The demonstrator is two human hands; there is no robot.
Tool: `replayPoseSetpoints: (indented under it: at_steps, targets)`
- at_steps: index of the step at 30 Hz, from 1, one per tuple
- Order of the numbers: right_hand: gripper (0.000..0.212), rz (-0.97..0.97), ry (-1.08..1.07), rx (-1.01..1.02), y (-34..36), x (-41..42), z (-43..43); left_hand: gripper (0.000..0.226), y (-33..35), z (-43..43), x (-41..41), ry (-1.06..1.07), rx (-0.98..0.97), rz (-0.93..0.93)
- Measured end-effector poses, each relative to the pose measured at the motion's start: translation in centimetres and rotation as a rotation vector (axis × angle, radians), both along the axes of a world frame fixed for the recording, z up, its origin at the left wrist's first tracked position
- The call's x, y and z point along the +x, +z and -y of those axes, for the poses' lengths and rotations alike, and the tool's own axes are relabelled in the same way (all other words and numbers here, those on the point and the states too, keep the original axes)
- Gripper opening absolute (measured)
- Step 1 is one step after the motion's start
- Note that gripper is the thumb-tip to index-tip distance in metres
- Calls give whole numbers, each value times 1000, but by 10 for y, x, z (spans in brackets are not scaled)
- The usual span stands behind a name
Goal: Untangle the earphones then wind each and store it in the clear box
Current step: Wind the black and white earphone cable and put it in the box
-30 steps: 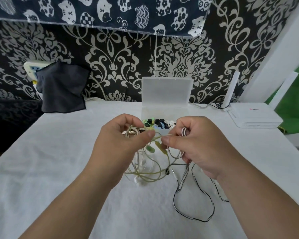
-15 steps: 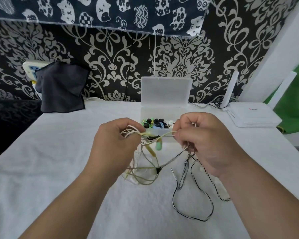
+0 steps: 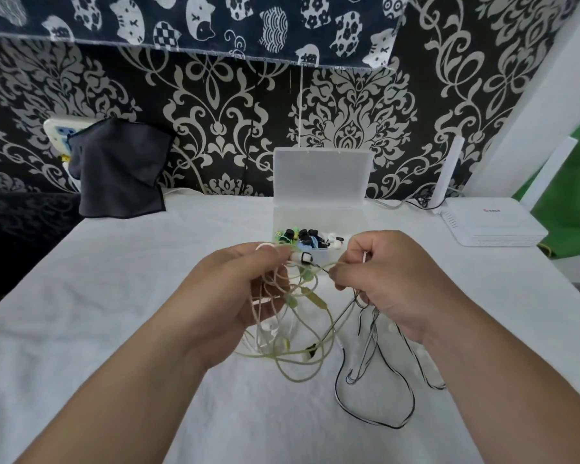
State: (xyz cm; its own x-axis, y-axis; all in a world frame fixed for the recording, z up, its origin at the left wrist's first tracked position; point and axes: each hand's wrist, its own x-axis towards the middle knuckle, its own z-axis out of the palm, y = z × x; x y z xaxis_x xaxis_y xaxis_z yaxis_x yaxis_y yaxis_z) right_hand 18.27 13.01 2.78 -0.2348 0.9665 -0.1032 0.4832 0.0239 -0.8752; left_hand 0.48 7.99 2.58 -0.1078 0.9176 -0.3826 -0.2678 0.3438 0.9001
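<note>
- The earphones (image 3: 317, 299) were a knot of pale green, white and black cables, held up just above the middle of the table (image 3: 98, 296). Slack loops trailed on the cloth toward the front edge.
- The left hand (image 3: 235, 296) had its fingers curled round a bunch of the pale cables. Its thumb and forefinger pinched them close to a white earbud (image 3: 300, 257).
- The right hand (image 3: 392, 283) pinched a thin strand between thumb and forefinger, drawn taut toward the left hand. Its other fingers were curled over the black cable (image 3: 395, 426), which hung down from it onto the cloth.
- The clear box (image 3: 318, 226) stood near the middle of the back edge, just beyond the hands, with its lid upright and open.
- Small black, green and white pieces lay in the box. Whether they were wound earphones was too small to tell.
- By my reading the work was at its first step, pulling the sets apart.
- No set looked free of the others, and none in the hands was wound.
- Left to do, as I judge it: finish separating the cables, coil each set, and lay each one in the box.
- A white router (image 3: 493, 226) sat at the back right corner, and a dark cloth (image 3: 121, 172) hung by the back left corner.
</note>
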Motion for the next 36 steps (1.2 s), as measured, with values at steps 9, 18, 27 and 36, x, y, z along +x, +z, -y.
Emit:
replayPoseSetpoints:
  at_steps: [9,18,27,36]
  targets:
    - [52,-96,30,-36,-5,3,-2,6,-9,-8,-8,73,-40,284]
    - [39,-381,-47,-145,8,11,-7,31,-24,-14,-21,283,58,-445]
    - [19,-755,-94,-113,33,20,-4,30,-28,-19,-41,332,-39,-526]
    - [19,-806,-33,-78,47,28,1,39,-33,-13,-50,61,-126,-1201]
